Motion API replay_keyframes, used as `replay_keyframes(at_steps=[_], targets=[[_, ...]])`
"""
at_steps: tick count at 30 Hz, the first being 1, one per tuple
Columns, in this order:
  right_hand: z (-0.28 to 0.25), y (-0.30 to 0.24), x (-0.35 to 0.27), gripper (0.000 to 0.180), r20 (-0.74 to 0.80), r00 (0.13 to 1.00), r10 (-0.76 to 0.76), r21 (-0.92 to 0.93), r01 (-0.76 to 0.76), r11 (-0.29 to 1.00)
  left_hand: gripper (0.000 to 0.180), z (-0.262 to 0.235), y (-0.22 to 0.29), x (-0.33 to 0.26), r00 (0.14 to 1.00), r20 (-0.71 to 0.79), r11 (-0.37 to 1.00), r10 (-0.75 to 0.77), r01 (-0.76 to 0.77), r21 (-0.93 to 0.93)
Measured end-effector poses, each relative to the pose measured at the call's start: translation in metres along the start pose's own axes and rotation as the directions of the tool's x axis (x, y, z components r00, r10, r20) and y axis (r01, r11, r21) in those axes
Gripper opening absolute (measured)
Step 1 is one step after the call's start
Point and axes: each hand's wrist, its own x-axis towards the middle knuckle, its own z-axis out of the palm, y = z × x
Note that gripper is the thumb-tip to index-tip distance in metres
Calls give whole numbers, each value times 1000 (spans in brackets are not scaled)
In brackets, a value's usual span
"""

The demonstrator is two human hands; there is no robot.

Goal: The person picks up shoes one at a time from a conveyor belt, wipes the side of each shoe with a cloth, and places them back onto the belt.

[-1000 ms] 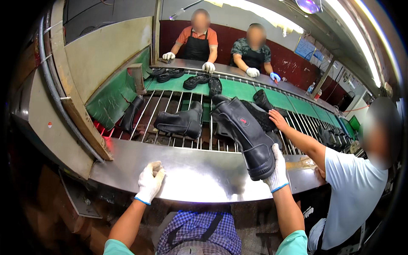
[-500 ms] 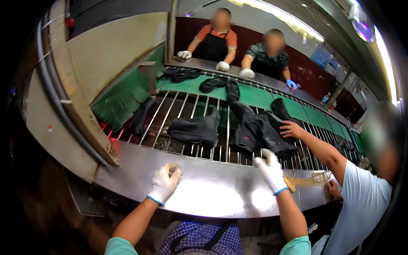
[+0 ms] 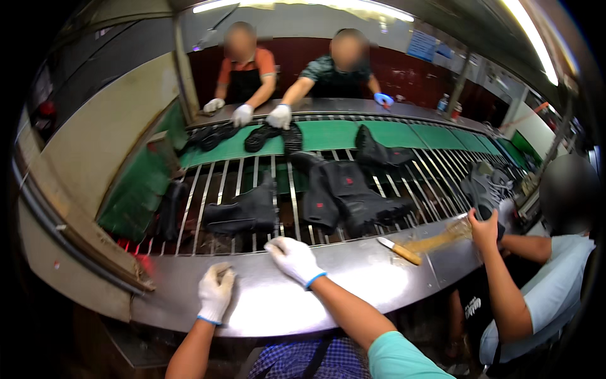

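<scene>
My left hand [image 3: 216,292], in a white knit glove, is over the steel ledge [image 3: 372,271] with its fingers curled in and nothing seen in them. My right hand [image 3: 294,259], gloved too, is at the ledge's far edge by the roller bars; its fingers bend down and are blurred. Just beyond it lies a black boot [image 3: 243,211] on its side. To the right, two more black boots lie overlapped, a shorter shaft [image 3: 322,201] beside a larger boot [image 3: 363,196]. Neither hand visibly touches a boot.
A knife [image 3: 401,251] with a yellow handle lies on the ledge, near brown tape [image 3: 445,237]. At right, a co-worker holds a grey shoe [image 3: 486,189]. Another boot [image 3: 379,150] and black soles [image 3: 265,136] lie near the green belt [image 3: 328,134]. Two co-workers stand opposite.
My right hand has moved left along the ledge. The right co-worker's hand has left the boots and now holds a grey shoe. An opposite co-worker's hand has reached the soles. The view has shifted.
</scene>
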Motion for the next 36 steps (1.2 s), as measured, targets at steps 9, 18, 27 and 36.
replay_keyframes(at_steps=[9,18,27,36], targets=[[3,17,-2,31,-70,996,-46,124,54,991,33,-2,38,-3,992,28,982,-123,117,150],[5,14,-10,28,-30,994,-103,170,106,980,43,-49,32,79,954,-223,979,200,-189,72],[11,14,-6,28,33,996,-85,173,78,982,69,-79,34,256,933,219,446,286,-332,831],[7,7,10,26,125,991,-56,191,32,981,109,-52,13,348,956,258,275,143,-289,917]])
